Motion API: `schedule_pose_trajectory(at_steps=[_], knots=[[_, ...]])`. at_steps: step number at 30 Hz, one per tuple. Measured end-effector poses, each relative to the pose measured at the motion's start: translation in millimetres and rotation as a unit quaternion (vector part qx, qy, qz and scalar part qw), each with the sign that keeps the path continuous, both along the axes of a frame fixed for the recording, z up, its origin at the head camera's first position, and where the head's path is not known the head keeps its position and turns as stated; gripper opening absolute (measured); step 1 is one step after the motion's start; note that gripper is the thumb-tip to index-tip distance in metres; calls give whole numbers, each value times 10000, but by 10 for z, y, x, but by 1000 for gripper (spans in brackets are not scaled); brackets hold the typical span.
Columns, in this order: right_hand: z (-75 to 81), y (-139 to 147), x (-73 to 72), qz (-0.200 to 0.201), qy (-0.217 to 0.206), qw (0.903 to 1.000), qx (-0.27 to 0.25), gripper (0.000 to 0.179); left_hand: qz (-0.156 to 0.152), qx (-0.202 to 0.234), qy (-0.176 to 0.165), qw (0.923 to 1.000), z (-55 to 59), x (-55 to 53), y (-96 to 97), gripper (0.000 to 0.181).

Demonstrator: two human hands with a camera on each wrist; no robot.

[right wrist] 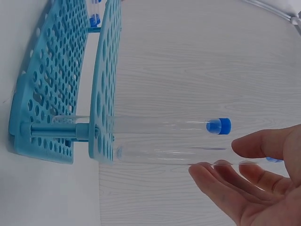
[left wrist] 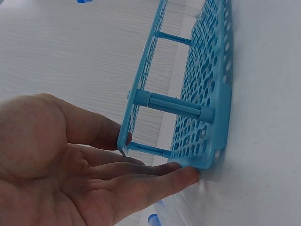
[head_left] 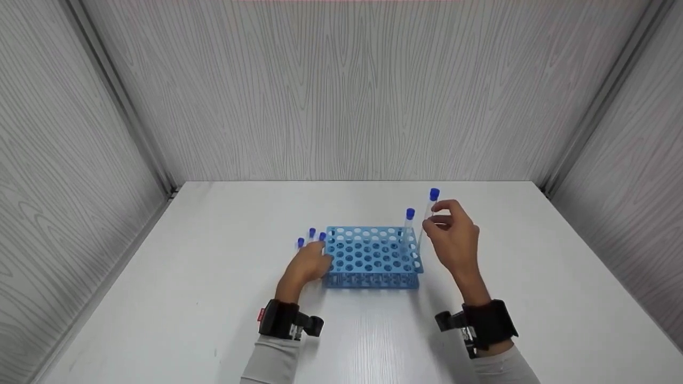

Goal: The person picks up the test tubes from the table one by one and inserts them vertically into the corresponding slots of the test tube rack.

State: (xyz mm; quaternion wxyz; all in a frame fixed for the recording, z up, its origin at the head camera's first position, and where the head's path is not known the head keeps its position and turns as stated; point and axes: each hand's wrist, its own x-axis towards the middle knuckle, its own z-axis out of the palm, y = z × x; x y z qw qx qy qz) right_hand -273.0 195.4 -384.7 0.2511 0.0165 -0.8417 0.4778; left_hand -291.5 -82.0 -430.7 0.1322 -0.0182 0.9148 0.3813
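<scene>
A blue test tube rack [head_left: 368,282] stands on the table. At its left end is my left hand [head_left: 307,264], the thumb on the upper plate and the fingers along the side and base. My right hand [head_left: 452,237] pinches a clear test tube [right wrist: 178,155] with a blue cap [head_left: 434,194] between thumb and fingers. This tube leans slightly, its rounded bottom close to the upper plate at the right end; I cannot tell if it is inside a hole. Beside it, another blue-capped tube [right wrist: 160,125] stands in the rack.
Left of the rack, past my left hand, show three blue caps [head_left: 312,232]; their tubes are mostly hidden. The white table [head_left: 213,298] is bounded by a back wall [head_left: 341,106] and side walls with a wood-grain pattern.
</scene>
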Motion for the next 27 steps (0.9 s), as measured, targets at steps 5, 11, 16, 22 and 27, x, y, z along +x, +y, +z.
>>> schedule_pose_trajectory(at_steps=[5,11,16,22,27], knots=[[7,-32,21,52,203,9997,-111,27,-80,5,126,9999,-13,-5,-2,55],[0,-60,30,78,231,9995,-180,25,-106,-25,169,9998,-32,-17,-1,55],[-18,-93,28,105,198,9996,-156,25,-81,-59,137,9999,-32,-17,6,56],[-57,-133,15,168,112,9997,-114,25,-74,-10,136,9999,-34,-13,3,56],[-86,-154,4,209,44,9998,-46,25,-94,-17,149,9998,-31,-15,4,55]])
